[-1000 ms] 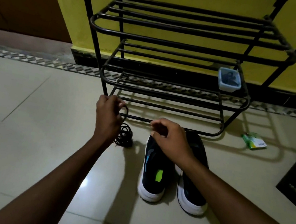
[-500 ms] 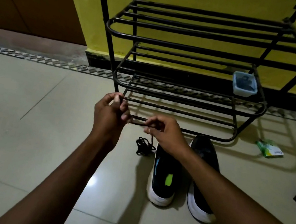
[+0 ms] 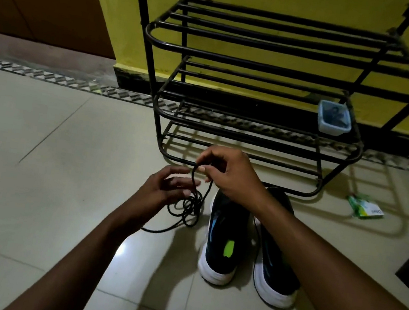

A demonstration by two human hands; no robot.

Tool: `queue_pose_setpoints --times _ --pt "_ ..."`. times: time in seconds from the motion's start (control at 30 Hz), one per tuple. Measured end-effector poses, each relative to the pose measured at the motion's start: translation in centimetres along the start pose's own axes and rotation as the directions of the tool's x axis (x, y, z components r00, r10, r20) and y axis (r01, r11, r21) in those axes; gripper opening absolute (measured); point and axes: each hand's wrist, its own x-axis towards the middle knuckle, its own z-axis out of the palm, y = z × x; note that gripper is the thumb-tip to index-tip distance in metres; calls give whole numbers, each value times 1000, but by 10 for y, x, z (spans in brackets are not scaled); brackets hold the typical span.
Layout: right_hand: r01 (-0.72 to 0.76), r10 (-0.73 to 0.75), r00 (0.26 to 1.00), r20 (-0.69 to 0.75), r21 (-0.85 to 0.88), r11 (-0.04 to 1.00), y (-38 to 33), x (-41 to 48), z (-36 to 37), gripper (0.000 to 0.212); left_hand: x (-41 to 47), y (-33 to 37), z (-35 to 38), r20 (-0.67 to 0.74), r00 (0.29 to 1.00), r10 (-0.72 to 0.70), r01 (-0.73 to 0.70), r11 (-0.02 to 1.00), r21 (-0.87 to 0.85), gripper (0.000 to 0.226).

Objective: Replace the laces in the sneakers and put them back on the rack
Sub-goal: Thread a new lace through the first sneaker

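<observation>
My left hand [image 3: 164,188] hangs loose-fingered, gripping nothing, just left of the tangled black cord shoelace [image 3: 192,202]. The lace dangles long-axis vertical from my right hand's [image 3: 229,177] pinch, its tail on the cream tiled floor [image 3: 60,186]. The black white-soled sneakers [image 3: 227,240] stand just right, nearer my right hand.

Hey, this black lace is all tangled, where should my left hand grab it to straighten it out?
Probably pinch the lace by the single strand trailing low and left of the coils, coming from the left with the left hand. It runs clear of the loops, and the right hand pinches the top.
</observation>
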Motion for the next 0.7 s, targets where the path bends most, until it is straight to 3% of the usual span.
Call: queue_pose_setpoints --times 0.13,0.2,0.23,0.27,0.3,0.33,0.37,0.4,0.43,0.47,0.5,0.53,0.6,0.67,0.7 --pt "6 -4 998 -65 31 999 -2 -1 -14 7 -5 -2 1 121 988 97 -87 992 -89 19" --pt "-15 20 996 -88 53 998 3 0 -22 6 -3 -17 -18 241 969 -61 44 996 74 22" --pt "-28 33 996 -88 56 998 4 -1 -24 6 -2 -23 -28 287 940 -184 105 957 271 21" --pt "-35 39 996 -80 59 998 5 -2 -24 6 -2 -28 -35 294 897 -329 139 843 520 23" --pt "-33 37 997 -67 61 998 4 -4 -23 6 -1 -33 -43 246 853 -460 136 651 747 22" --pt "-24 27 998 -51 59 998 4 -6 -21 5 -1 -33 -47 176 830 -530 98 449 888 16" --pt "-13 15 999 -31 55 998 2 -9 -17 5 -1 -32 -48 127 856 -501 66 350 935 12" --pt "-3 4 1000 -13 54 999 0 -11 -14 5 1 -31 -48 129 910 -394 49 411 910 10" --pt "3 -3 1000 -1 56 998 -1 -13 -11 5 1 -26 -45 150 954 -260 47 622 781 16" --pt "8 -9 1000 6 59 998 -2 -14 -9 5 -5 -15 -38 181 970 -163 42 843 536 28" --pt "16 -17 1000 8 60 998 -3 -15 -8 6 -9 -6 -30 249 963 -100 30 962 272 41" --pt "26 -27 1000 8 60 998 -5 -16 -7 6 -11 3 -22 304 952 -47 16 995 102 47" --pt "33 -34 999 3 72 997 -7 -17 -10 6 -11 9 -10 328 944 32 -27 999 -22 34" --pt "24 -23 1000 -17 69 997 -7 -17 -18 7 -9 4 -10 308 951 11 -17 1000 16 20" --pt "17 -16 1000 -26 55 998 -6 -17 -23 7 -7 -1 -15 312 948 -52 15 993 120 19"
